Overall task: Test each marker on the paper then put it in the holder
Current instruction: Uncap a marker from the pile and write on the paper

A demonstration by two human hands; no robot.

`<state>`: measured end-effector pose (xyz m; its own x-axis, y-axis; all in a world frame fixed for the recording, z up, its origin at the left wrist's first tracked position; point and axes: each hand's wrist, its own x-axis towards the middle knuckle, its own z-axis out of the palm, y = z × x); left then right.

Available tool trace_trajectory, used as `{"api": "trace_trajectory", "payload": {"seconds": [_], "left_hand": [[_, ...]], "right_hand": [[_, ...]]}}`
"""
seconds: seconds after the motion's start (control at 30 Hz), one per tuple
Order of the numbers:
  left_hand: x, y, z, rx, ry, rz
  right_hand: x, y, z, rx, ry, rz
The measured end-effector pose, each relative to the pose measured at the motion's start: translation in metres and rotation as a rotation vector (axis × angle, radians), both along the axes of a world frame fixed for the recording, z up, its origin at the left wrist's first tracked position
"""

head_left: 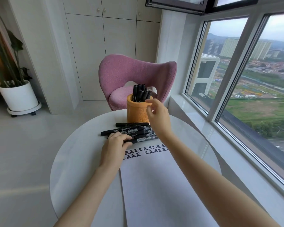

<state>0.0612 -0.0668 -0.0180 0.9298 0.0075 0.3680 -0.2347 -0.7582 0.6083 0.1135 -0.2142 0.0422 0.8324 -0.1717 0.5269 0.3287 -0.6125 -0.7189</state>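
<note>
Markers (129, 131) pile under left hand (115, 145), fingers curled round one; right hand (157, 115) fingers loose, empty, beside holder (135, 112).

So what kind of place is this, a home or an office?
Most likely a high-rise flat's window nook: a pink armchair, built-in white cupboards and big windows looking down over a city.

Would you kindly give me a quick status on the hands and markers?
Left hand grips a marker in the pile. Right hand open, empty, beside holder. Nothing blocking.
</note>
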Motion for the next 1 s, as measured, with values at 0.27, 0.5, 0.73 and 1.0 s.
{"api": "trace_trajectory", "payload": {"seconds": [0.27, 0.5, 0.73, 1.0], "left_hand": [[-0.023, 0.018, 0.017, -0.326, -0.104, -0.024], [-0.054, 0.023, 0.026, -0.313, -0.032, -0.216], [-0.078, 0.019, 0.025, -0.229, 0.107, -0.272], [-0.092, 0.023, 0.024, -0.23, 0.151, -0.272]], "right_hand": [[-0.083, -0.003, -0.009, 0.482, 0.358, 0.229], [-0.099, 0.017, -0.011, 0.659, 0.456, 0.401], [-0.119, 0.032, -0.012, 0.529, 0.37, 0.48], [-0.131, 0.035, -0.014, 0.509, 0.414, 0.549]]}}
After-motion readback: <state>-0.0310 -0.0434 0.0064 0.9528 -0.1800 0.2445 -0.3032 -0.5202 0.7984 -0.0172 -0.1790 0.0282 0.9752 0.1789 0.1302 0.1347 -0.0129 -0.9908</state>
